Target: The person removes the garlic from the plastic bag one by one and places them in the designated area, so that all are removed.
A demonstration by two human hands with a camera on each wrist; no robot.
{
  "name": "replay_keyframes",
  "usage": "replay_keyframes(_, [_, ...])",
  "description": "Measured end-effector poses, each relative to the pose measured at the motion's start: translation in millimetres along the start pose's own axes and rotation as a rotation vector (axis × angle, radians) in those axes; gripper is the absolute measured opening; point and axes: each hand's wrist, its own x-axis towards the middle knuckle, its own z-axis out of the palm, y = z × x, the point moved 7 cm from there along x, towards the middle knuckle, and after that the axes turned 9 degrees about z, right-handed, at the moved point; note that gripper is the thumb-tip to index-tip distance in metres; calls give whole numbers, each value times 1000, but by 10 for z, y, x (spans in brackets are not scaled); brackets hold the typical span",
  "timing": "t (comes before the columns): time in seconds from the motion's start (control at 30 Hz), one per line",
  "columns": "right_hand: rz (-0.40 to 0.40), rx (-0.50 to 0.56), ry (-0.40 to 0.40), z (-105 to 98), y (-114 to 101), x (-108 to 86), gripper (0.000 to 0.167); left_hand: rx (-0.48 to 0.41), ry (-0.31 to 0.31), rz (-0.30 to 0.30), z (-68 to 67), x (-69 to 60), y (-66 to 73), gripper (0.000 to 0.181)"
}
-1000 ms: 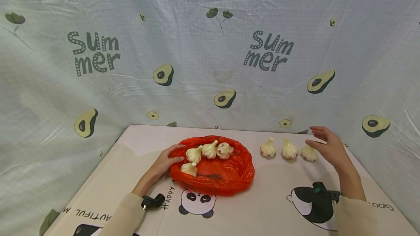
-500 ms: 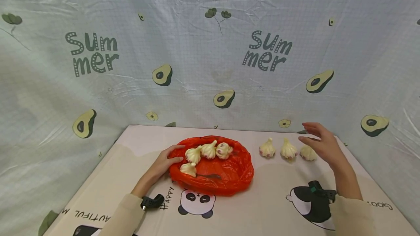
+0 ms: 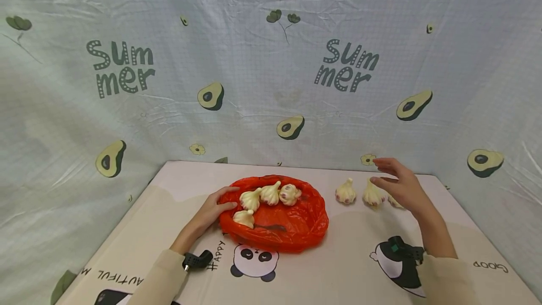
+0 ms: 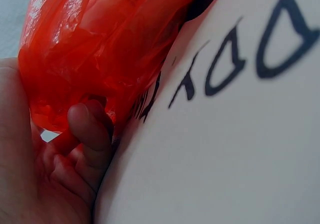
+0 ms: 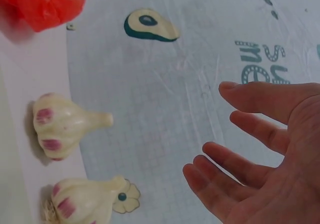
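Observation:
A red plastic bag [image 3: 292, 224], its edges rolled into a bowl shape, lies left of the table's middle with several garlic bulbs [image 3: 270, 194] along its left and back. My left hand [image 3: 210, 207] grips the bag's left rim; the left wrist view shows the fingers [image 4: 89, 126] curled at the red plastic. To the right, 3 garlic bulbs stand in a row: a left one [image 3: 346, 192], a middle one [image 3: 371, 196] and a right one [image 3: 394, 203] partly hidden by my right hand [image 3: 404, 191]. That hand hovers above them, fingers spread, holding nothing.
The pale table [image 3: 330, 267] bears printed pandas and lettering. A light curtain [image 3: 254, 60] with avocado prints rises behind the table and at both sides. A dark object [image 3: 111, 296] shows at the bottom left edge.
My right hand has moved left from beside the right garlic bulb to above the middle and right ones. The left hand, bag and garlic stay where they were.

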Motion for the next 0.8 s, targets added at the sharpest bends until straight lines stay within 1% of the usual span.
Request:
replay_keyframes(0.23, [6,32,-49,112,-62,8,60,-3,0,3,5,0,5,50])
replay_keyframes(0.4, [-9,73,-76,175,-110,7,58,2,-1,5,2,0,7,50])
replay_keyframes(0.6, [-10,55,-85,249,-166,11,56,2,-3,0,1,0,3,51])
replay_keyframes(0.8, [-53,78,-101,364,-258,7,53,7,-2,-1,4,4,0,50])
